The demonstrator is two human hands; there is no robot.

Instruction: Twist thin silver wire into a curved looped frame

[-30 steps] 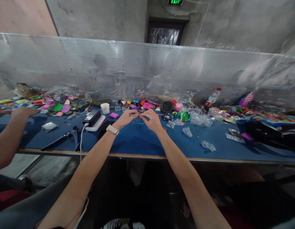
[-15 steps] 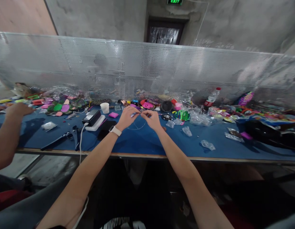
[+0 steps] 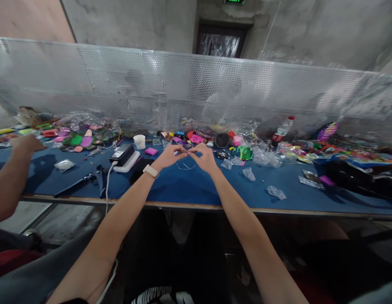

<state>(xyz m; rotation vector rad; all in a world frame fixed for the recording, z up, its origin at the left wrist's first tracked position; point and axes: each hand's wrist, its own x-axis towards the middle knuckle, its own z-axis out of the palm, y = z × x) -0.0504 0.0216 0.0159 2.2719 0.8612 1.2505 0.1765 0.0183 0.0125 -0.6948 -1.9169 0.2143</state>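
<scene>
Over the middle of the blue table, my left hand (image 3: pixel 171 156) and my right hand (image 3: pixel 202 157) meet fingertip to fingertip, each in a pinch. A thin pale string (image 3: pixel 185 168) hangs in a loose curve below the fingers, and both hands pinch it. Some small thing seems tucked in my left fingers, too small to name. On my left wrist is a watch with a light band (image 3: pixel 151 170). A pink packet (image 3: pixel 151 151) and a white cup (image 3: pixel 139 142) stand left of my left hand.
Left lie a black-and-white device (image 3: pixel 122 155) with a white cable and a black folding stand (image 3: pixel 88 179). A co-worker's hand (image 3: pixel 25 145) reaches in at far left. Colourful pieces line the back by a perforated screen (image 3: pixel 170 80). A bottle (image 3: pixel 283 130) and plastic scraps (image 3: pixel 276 192) are right.
My hands have shifted slightly, and the right fingers are more stretched towards the left fingertips. The string loop below them hangs in a different, flatter shape.
</scene>
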